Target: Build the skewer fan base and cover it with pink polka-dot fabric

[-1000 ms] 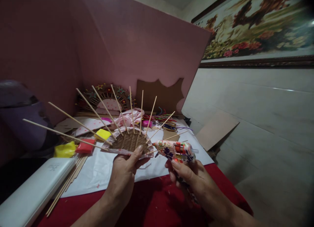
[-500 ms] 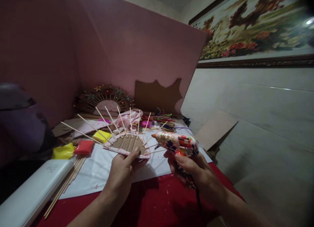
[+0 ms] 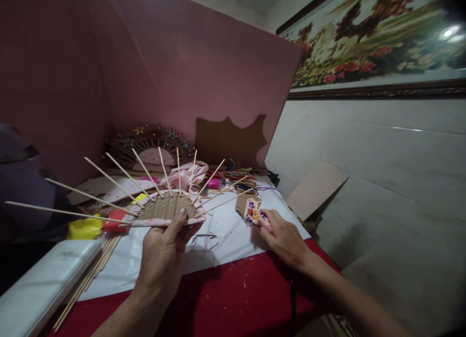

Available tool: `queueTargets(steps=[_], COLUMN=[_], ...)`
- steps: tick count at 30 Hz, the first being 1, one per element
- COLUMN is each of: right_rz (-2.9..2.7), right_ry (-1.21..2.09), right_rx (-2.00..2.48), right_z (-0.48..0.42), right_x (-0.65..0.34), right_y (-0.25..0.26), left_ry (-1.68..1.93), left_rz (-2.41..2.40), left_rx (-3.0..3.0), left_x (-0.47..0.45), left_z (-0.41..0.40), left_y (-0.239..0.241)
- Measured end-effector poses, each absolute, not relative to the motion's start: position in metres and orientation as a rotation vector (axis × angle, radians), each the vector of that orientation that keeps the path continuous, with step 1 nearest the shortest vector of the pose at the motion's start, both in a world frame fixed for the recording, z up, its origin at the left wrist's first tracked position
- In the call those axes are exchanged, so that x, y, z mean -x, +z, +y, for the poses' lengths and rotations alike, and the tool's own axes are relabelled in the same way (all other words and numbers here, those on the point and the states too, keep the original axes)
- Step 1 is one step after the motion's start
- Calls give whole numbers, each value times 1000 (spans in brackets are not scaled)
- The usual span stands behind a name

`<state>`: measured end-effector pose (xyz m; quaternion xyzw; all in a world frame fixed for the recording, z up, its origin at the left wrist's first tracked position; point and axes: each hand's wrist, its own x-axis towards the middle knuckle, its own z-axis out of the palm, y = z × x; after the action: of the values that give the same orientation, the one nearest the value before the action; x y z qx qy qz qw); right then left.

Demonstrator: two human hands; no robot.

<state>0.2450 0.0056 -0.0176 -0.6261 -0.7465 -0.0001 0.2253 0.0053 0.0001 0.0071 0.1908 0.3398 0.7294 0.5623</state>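
Note:
My left hand grips a half-round cardboard piece by its lower right part, thumb on top and fingers beneath. Pink-and-white cloth wraps its straight edge, and thin wooden sticks fan out from its curved edge. Over at the right, my right hand is closed round the handle of a flower-patterned glue gun. The gun is low over the white sheet, by a small cardboard scrap; whether it touches the scrap I cannot tell. Its cord hangs down below my hand.
A white case and loose sticks lie at the left, near red and yellow packets. Behind stand a decorated fan and a jagged cardboard sheet. Pink cloth is bunched mid-table.
My right hand has turned the glue gun away and lowered it toward the sheet. My left hand has moved the stick fan left and closer, tilting it.

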Motion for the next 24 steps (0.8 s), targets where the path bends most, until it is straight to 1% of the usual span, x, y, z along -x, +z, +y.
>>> queueTargets(steps=[3,6,9,13,17,24], right_rz=[-2209,-2235,-2155,-2105,-2198,-2571], right_ry=[-88,-173,-305,-188,-95,-212], right_rx=[1764,1771,1602,1401,1297,1388], right_z=[18,21,15,6,15,57], right_x=[-239,-235,-230,-219,-207,-156], right_y=[-24,-24,-20,-15,-7,4], left_ry=[1659,1609,1562,1549,1613,1792], left_rz=[812,804,769,719,687,693], left_rx=[-473,-505,-543,-575,-597,-477], left_x=[-7,-8,-10,-10,-5,11], left_z=[-2,-4,-7,-9,-4,6], left_y=[7,7,7,7,12,40])
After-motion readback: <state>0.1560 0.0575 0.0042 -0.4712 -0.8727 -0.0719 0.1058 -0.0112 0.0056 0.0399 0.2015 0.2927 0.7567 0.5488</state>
